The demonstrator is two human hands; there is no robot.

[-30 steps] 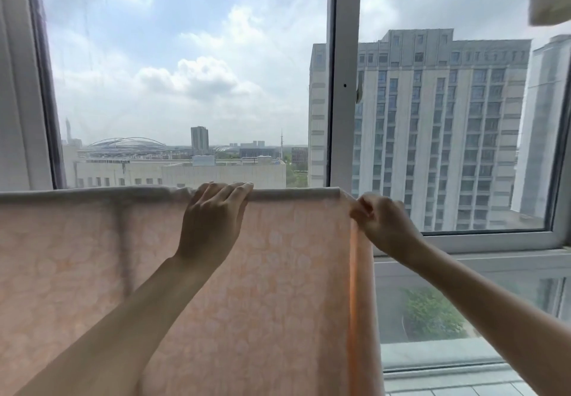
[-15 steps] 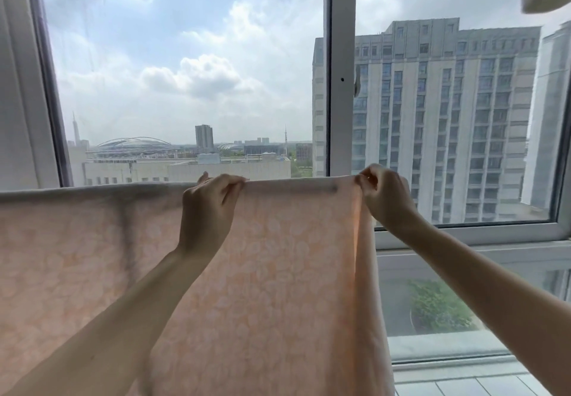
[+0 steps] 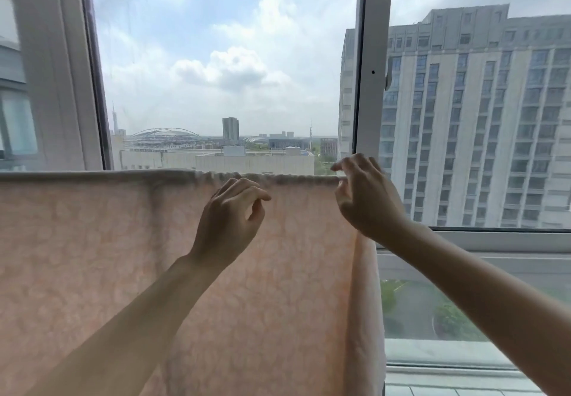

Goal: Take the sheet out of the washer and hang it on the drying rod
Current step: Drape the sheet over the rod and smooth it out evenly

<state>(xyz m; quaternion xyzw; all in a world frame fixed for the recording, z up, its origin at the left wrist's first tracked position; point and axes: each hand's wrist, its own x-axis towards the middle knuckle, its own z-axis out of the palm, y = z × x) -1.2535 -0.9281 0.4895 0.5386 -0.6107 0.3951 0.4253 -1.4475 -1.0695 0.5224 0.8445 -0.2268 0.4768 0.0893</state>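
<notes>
Both open hands, left [image 3: 228, 222] and right [image 3: 366, 197], are hovering before the sheet [image 3: 123, 272], its top fold running left-right; right nearer its end.

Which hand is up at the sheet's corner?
The right hand: its fingers reach the top right corner of the sheet, at the fold. The left hand sits lower, in front of the sheet's face, fingers loosely curled.

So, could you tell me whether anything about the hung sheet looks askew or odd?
Mostly fine: the pink sheet hangs level over the rod. Its top edge is bunched into small gathers between the left hand and right hand, both open, and its right edge is folded over.
</notes>
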